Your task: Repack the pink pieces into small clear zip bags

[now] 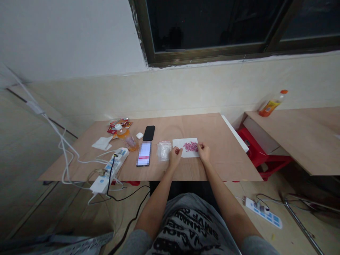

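Pink little beads [190, 146], or something bead-like, sit in a small heap on a white sheet of paper [179, 143] near the front of the wooden table [220, 138]. Left hand [175, 156] is at the sheet's near-left corner, right hand [204, 152] at its right edge, just beside the heap. Both have fingers curled in, but honestly it's too small to tell if they're pinching the paper, holding a bead, or just resting there. Looks to me like the setup stage: sheet being steadied, heap not spread out yet. Any pick from that heap would need a really fine fingertip pinch, without nudging the paper. A clear plastic bag [164, 150] lies just left of the sheet, then a lit phone [144, 154].
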Tool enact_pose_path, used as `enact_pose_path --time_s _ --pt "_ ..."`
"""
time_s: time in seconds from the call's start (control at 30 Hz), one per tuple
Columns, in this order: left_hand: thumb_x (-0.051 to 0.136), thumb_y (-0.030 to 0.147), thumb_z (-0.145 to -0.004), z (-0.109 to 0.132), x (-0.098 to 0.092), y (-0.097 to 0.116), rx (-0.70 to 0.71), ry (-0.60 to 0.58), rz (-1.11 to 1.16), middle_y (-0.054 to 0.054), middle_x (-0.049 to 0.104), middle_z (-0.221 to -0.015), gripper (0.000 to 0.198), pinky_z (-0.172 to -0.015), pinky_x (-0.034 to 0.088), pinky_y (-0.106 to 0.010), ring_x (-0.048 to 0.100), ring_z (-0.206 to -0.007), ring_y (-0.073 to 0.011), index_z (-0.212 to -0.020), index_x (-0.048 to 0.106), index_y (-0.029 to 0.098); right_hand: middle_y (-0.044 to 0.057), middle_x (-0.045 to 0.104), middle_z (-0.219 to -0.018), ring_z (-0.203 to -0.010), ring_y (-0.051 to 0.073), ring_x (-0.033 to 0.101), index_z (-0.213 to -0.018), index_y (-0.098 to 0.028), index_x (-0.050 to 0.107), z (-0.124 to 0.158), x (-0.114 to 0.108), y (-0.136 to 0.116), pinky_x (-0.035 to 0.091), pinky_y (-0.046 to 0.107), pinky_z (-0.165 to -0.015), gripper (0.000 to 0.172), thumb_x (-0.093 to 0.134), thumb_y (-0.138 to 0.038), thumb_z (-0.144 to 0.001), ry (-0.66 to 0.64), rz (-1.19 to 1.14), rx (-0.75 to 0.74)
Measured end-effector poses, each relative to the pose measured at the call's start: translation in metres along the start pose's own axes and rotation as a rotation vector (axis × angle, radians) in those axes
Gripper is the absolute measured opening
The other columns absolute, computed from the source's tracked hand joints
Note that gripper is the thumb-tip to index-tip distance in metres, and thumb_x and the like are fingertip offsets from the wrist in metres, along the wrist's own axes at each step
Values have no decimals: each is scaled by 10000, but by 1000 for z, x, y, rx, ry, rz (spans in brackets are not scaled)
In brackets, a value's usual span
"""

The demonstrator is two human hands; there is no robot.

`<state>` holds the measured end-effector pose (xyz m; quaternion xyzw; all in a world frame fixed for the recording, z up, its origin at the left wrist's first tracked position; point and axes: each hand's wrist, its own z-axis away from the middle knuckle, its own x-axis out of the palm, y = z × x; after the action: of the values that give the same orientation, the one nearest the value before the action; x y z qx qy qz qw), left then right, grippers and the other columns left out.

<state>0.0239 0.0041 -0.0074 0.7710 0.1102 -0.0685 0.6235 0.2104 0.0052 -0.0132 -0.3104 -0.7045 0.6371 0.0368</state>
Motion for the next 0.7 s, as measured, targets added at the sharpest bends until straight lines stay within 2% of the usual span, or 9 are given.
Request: enact_pose_path --time_s 0.4,0.7 --pt "542 360 -813 -2 3 -7 -1 -3 -41 46 446 -591 261 -567 315 -226 439 -574 -103 -635 474 182 34 623 -590 -552 152 544 -728 -138 649 -3 3 6 405 251 -584 383 493 -484 -778 -5 38 -4" --pt "538 359 -816 0 0 -3 2 -7 -51 44 451 -588 261 -554 315 -226 442 -569 -104 -635 476 181 39 629 -597 -567 156 556 -741 -130 658 0 1 0 404 254 -593 389 488 -477 -779 -8 39 18"
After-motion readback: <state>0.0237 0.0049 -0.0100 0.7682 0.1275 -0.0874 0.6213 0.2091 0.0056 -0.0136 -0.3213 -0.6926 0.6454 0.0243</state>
